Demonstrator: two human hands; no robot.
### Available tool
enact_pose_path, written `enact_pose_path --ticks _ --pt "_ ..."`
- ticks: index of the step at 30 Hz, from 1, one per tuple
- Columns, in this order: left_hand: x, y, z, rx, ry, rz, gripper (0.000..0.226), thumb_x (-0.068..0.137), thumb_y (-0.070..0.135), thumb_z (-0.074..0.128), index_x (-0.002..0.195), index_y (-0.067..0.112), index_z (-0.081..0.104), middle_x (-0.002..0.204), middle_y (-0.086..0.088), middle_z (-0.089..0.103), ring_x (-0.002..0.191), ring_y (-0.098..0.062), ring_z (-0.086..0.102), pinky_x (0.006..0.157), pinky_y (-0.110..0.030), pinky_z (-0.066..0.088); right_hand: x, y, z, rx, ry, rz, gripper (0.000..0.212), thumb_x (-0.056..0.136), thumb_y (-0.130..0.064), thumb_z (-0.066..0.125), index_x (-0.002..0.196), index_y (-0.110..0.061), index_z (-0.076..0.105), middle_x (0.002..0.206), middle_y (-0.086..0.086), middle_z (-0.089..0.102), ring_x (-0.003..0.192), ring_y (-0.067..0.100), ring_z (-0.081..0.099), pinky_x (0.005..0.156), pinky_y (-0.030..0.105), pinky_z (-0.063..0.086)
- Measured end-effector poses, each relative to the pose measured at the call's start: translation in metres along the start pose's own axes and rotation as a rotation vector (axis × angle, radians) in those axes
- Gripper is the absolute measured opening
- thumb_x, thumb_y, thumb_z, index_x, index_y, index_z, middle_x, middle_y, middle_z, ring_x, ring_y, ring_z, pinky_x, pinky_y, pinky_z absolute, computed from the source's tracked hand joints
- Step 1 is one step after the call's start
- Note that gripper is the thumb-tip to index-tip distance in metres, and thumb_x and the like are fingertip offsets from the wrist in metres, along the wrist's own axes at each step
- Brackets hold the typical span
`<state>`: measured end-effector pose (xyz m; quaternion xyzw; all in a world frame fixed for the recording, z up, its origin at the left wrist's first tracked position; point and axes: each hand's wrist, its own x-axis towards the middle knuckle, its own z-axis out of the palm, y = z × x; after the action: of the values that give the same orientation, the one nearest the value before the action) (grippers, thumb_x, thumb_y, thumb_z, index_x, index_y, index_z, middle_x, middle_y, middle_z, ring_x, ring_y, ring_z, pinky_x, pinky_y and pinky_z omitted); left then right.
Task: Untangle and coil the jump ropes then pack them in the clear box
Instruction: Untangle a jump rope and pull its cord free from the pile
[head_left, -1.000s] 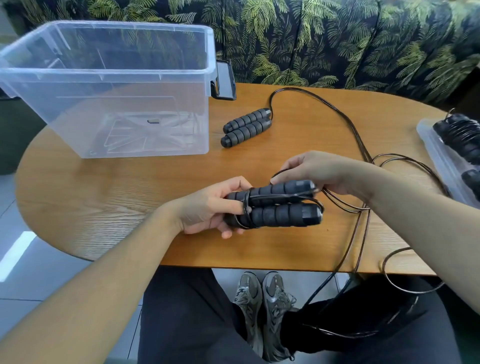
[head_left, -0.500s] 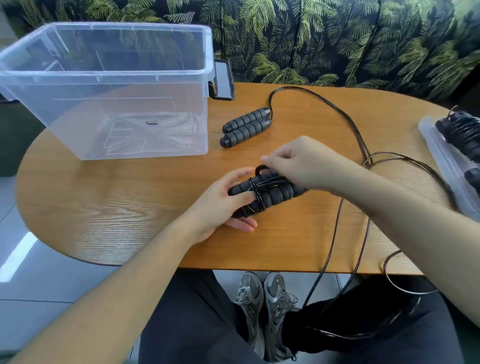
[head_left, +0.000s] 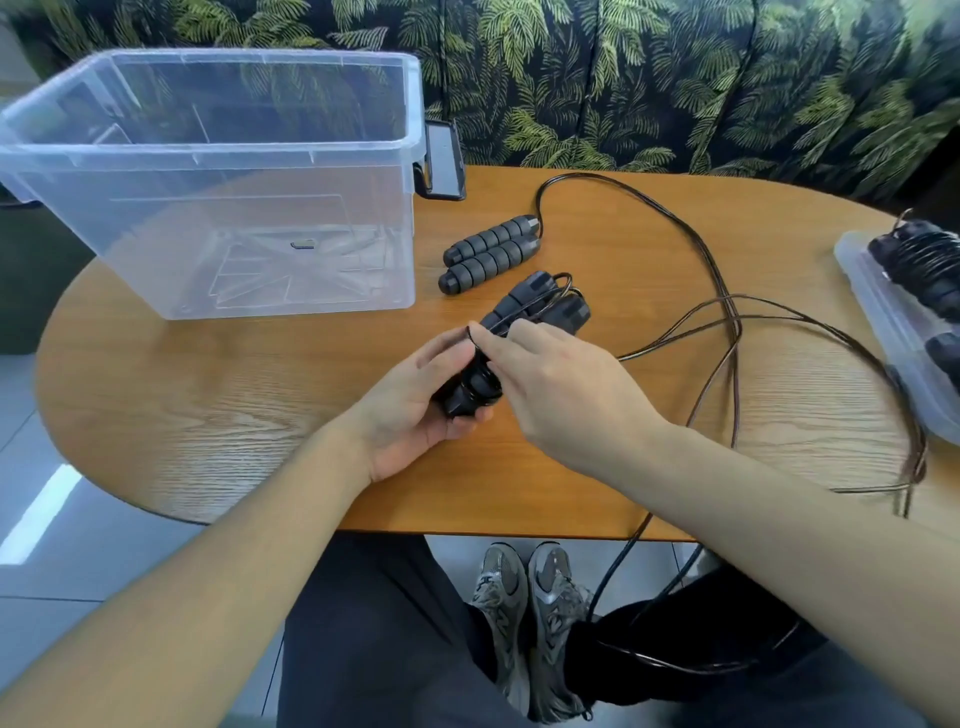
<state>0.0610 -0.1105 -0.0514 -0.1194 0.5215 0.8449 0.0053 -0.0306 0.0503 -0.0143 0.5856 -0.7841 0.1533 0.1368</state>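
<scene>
I am gripping the near ends of a pair of black foam jump-rope handles (head_left: 540, 306) in my left hand (head_left: 415, 410), fingers curled under them and thumb on top, so that the handles are pointing away from me and up to the right over the wooden table (head_left: 208, 415). My right hand (head_left: 561, 384) is crossing over from the right and pinching the thin black cord (head_left: 727, 332) against the handles, just where a few turns are already lying around them. From there the loose cord is running off to the right across the table in wide loops, some of it hanging over the near edge toward my lap and my grey sneakers (head_left: 530, 613). Just beyond my hands a second pair of handles (head_left: 488, 252) is lying side by side on the table, its cord arcing away to the right. The clear box (head_left: 218, 182) is standing open at the far left of the table, no rope in it. At the right edge, a clear lid (head_left: 883, 332) is holding another wound black rope bundle (head_left: 924, 265).
</scene>
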Motion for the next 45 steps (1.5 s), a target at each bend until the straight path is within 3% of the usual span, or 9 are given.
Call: enact_pose_path --ticks 6,10,15,20,30,33,35,38,45 --pt "0.004 0.0 0.01 -0.053 0.217 0.04 0.047 0.099 0.049 0.056 0.128 0.012 0.061 0.08 -0.005 0.061 0.059 -0.015 0.053 0.046 -0.021 0.037 -0.004 -0.004 0.005 0.187 -0.065 0.102 0.046 0.102 -0.022 0.05 0.148 -0.025 0.049 0.116 -0.004 0.064 0.08 0.027 0.066 0.059 0.037 0.051" --pt "0.006 0.0 0.01 -0.026 0.163 0.04 0.039 0.1 0.044 0.055 0.118 0.01 0.063 0.077 -0.008 0.059 0.054 -0.015 0.048 0.041 -0.02 0.028 -0.009 0.017 -0.001 0.564 -0.07 0.286 0.029 0.1 -0.034 0.059 0.128 -0.041 0.067 0.085 -0.03 0.068 0.057 0.003 0.057 0.056 0.021 0.043" --pt "0.008 -0.002 0.01 -0.159 0.162 0.079 0.04 0.097 0.044 0.059 0.121 0.012 0.065 0.084 -0.006 0.062 0.052 -0.012 0.048 0.037 -0.017 0.028 -0.023 0.022 0.002 0.671 0.067 0.331 0.018 0.096 -0.032 0.066 0.112 -0.033 0.075 0.071 -0.007 0.062 0.06 0.014 0.052 0.06 0.04 0.046" --pt "0.004 -0.004 0.0 -0.224 0.06 0.074 0.039 0.1 0.043 0.054 0.12 0.01 0.062 0.093 -0.009 0.06 0.051 -0.011 0.048 0.037 -0.014 0.029 -0.029 0.033 -0.003 0.648 -0.184 0.232 0.013 0.099 -0.043 0.054 0.102 -0.032 0.059 0.07 0.0 0.061 0.06 0.028 0.053 0.061 0.049 0.049" --pt "0.002 0.002 -0.003 -0.093 -0.151 -0.029 0.04 0.097 0.045 0.055 0.118 0.013 0.068 0.099 -0.012 0.063 0.054 -0.012 0.056 0.037 -0.013 0.038 -0.002 0.073 -0.02 0.277 -0.512 0.539 0.08 0.055 -0.101 0.044 0.054 -0.02 0.046 0.054 -0.002 0.047 0.053 0.017 0.045 0.055 0.034 0.039" --pt "0.002 0.005 -0.002 0.049 -0.186 -0.067 0.046 0.1 0.039 0.05 0.129 0.004 0.06 0.104 -0.022 0.066 0.059 -0.017 0.066 0.042 -0.017 0.05 0.008 0.071 -0.025 0.432 -0.543 0.597 0.047 0.078 -0.053 0.074 0.055 -0.019 0.05 0.059 0.001 0.054 0.061 0.021 0.048 0.057 0.03 0.04" --pt "0.003 0.007 -0.001 0.08 -0.185 -0.097 0.046 0.099 0.036 0.052 0.134 0.005 0.058 0.108 -0.024 0.068 0.071 -0.025 0.073 0.046 -0.021 0.057 0.014 0.073 -0.029 0.541 -0.5 0.623 0.03 0.089 -0.013 0.064 0.061 -0.013 0.054 0.064 0.002 0.057 0.064 0.021 0.047 0.06 0.03 0.039" --pt "0.002 0.011 0.003 0.158 -0.185 -0.14 0.045 0.095 0.028 0.061 0.138 0.012 0.059 0.117 -0.028 0.068 0.084 -0.037 0.075 0.05 -0.029 0.061 0.019 0.079 -0.027 0.657 -0.539 0.654 0.012 0.088 -0.018 0.07 0.079 -0.01 0.069 0.078 0.006 0.067 0.073 0.022 0.054 0.072 0.037 0.044" --pt "0.001 0.01 0.013 0.223 -0.155 -0.157 0.025 0.091 0.021 0.071 0.111 0.018 0.058 0.116 -0.026 0.069 0.086 -0.047 0.073 0.05 -0.042 0.062 0.039 0.072 -0.036 0.73 -0.571 0.695 0.03 0.067 -0.042 0.089 0.083 -0.019 0.079 0.078 0.006 0.074 0.078 0.022 0.059 0.075 0.038 0.044"
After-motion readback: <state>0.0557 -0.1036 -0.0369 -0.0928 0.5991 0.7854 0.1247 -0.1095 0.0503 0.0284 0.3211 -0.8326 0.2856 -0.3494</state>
